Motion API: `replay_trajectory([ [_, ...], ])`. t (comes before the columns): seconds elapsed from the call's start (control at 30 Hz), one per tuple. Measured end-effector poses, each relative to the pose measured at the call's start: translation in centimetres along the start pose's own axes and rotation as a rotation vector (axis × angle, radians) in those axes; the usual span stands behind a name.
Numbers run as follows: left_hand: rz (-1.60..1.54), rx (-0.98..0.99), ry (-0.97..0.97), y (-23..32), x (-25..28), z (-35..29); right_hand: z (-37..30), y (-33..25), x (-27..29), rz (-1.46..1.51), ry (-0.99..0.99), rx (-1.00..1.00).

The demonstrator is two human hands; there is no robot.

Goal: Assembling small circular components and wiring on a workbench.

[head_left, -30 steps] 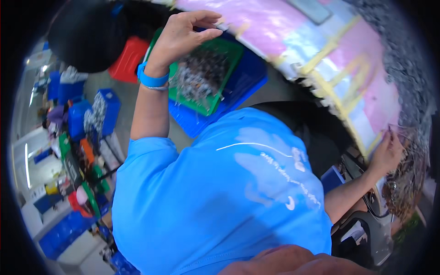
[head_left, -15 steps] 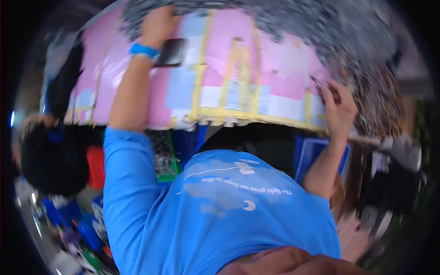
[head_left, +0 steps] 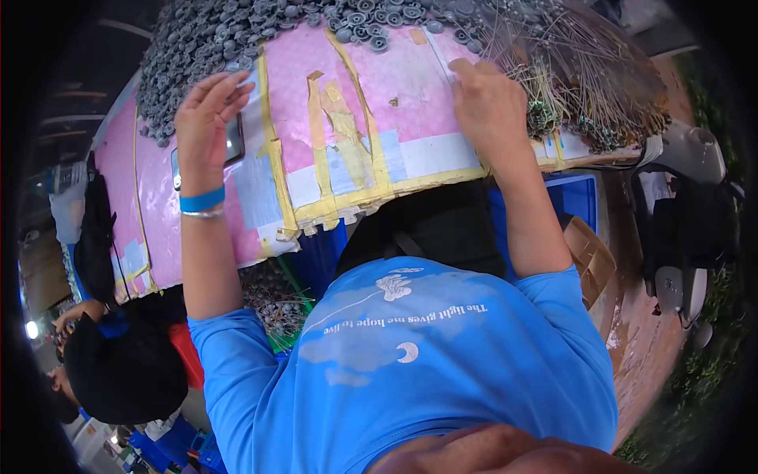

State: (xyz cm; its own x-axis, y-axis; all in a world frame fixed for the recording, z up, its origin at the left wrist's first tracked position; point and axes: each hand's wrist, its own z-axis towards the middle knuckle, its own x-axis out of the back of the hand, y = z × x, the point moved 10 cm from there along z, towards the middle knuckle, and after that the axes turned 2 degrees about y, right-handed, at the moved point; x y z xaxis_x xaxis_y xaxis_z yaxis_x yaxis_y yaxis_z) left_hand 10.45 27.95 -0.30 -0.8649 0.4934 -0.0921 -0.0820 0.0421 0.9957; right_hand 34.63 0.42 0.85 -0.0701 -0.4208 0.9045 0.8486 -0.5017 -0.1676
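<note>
My left hand (head_left: 207, 118) is above the left part of the pink-covered table (head_left: 300, 118), its fingers half bent and apart, with nothing seen in them. A blue band circles its wrist. Behind that wrist lies a dark phone (head_left: 234, 144), partly covered. Just beyond the fingers spreads a heap of grey round plastic caps (head_left: 209, 47). My right hand (head_left: 491, 107) is closed at the right, its fingertips pinched together; what they hold, if anything, cannot be made out. Beside it lies a tangle of thin wires (head_left: 584, 67) with greenish ends.
Yellow tape (head_left: 379, 166) runs along the ragged front edge of the table. Under it stand a green-edged bin of grey parts (head_left: 272, 304) and a blue crate (head_left: 580, 193). A cardboard box (head_left: 588, 257) is at the right; another person in black (head_left: 122, 367) is at the left.
My left hand has come back from the cap heap toward me. My right hand has moved left and farther forward over the table. The view has turned and sharpened.
</note>
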Motion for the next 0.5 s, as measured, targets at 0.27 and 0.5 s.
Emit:
replay_trajectory([
  [0.27,-0.146,0.174,-0.158,-2.1,-5.4,-9.5,-3.1,-3.8,1.1,0.421,0.093,0.137],
  [0.5,-0.237,0.217,-0.217,-2.4,-7.6,-15.1,-3.1,-2.1,0.8,0.225,-0.051,0.014],
])
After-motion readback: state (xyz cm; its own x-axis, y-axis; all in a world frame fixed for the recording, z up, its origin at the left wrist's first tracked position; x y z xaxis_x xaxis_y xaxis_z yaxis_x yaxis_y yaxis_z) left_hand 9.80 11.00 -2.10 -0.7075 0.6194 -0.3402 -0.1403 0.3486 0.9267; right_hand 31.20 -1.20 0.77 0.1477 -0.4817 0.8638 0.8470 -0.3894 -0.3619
